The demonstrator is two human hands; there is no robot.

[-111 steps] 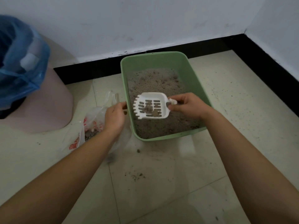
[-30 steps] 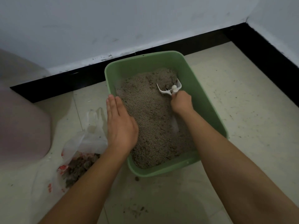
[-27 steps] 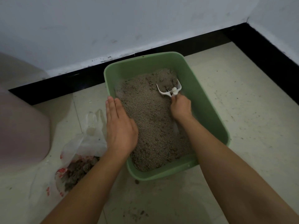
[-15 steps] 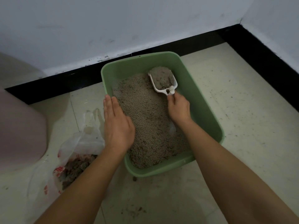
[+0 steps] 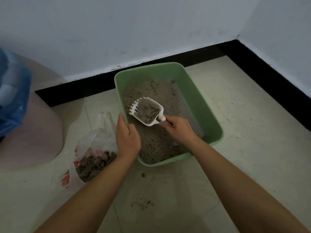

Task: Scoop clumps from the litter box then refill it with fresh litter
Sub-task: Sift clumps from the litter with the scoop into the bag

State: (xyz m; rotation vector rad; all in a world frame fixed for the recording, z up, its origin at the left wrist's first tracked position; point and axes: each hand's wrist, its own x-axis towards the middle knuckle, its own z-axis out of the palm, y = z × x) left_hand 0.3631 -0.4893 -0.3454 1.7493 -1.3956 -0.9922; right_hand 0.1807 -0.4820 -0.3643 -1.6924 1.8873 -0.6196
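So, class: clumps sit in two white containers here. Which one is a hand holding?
The scoop, gripped by the right hand; the plastic bag lies on the floor.

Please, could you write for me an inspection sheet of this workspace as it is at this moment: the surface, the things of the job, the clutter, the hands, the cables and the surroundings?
Surface: pale tiled floor, with dark litter crumbs scattered in front of the box.
Job's things: green plastic litter box holding grey litter; white slotted plastic scoop loaded with clumps, held over the box; clear plastic bag with red print, open, holding clumps, left of the box.
Clutter: pink bin with blue liner at far left.
Hands: left hand grips the box's left rim; right hand grips the scoop's handle.
Cables: nothing seen.
Surroundings: white walls meeting in a corner, black skirting.
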